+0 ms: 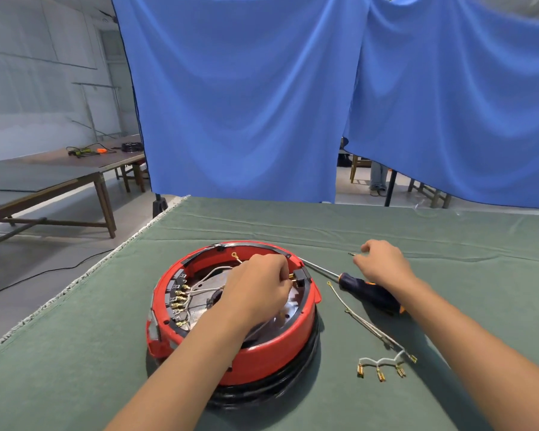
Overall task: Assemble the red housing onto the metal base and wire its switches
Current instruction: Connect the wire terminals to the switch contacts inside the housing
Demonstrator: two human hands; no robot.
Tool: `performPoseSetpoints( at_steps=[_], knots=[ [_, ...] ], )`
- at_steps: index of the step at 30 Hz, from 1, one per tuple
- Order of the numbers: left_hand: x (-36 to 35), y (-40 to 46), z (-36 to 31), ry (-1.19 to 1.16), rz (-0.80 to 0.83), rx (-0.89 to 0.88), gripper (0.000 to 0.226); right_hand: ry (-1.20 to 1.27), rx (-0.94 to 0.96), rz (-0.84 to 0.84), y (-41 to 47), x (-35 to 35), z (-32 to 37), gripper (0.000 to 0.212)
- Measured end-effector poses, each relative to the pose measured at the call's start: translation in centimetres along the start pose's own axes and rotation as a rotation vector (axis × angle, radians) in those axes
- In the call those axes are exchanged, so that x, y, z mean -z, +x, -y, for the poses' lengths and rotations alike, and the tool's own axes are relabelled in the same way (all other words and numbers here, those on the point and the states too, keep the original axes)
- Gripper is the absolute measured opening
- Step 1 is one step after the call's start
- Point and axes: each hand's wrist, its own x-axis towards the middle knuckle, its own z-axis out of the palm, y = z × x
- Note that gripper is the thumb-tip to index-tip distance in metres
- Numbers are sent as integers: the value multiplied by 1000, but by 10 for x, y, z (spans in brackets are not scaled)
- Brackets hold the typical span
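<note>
Red housing [262, 353] seated over metal base [212, 283], near centre of green-covered table [75, 353]. Left hand [255, 287] inside housing rim, fingers curled, grip apparently pinched on a brass terminal at black switch [301, 275] on right wall; exact contact hidden by knuckles. Row of brass terminals [178, 301] already plugged along left wall, white leads running toward centre. Right hand [383, 265] out on cloth, fingertips closing on a small screw [351, 254]; whether pinched yet, cannot tell. Screwdriver [364, 289] lying under right wrist. Spare wire harness [380, 349] loose on cloth, right of housing.

Risks, judged: terminal pushed skewed, bending switch tab. Screw small, likely to slip and roll. Forearm sweep could drag loose harness.
</note>
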Motion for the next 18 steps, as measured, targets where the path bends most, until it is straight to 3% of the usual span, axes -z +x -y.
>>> performPoseSetpoints(
  at_steps=[7, 14, 18],
  knots=[
    [2, 5, 4, -30, 78, -30, 8, -234, -87, 80, 17, -19, -12, 27],
    [4, 4, 2, -34, 91, -23, 6, -186, -127, 104, 17, -19, -4, 26],
    [4, 3, 3, -55, 100, -16, 6, -138, -90, 50, 5, -18, 0, 12]
  ],
)
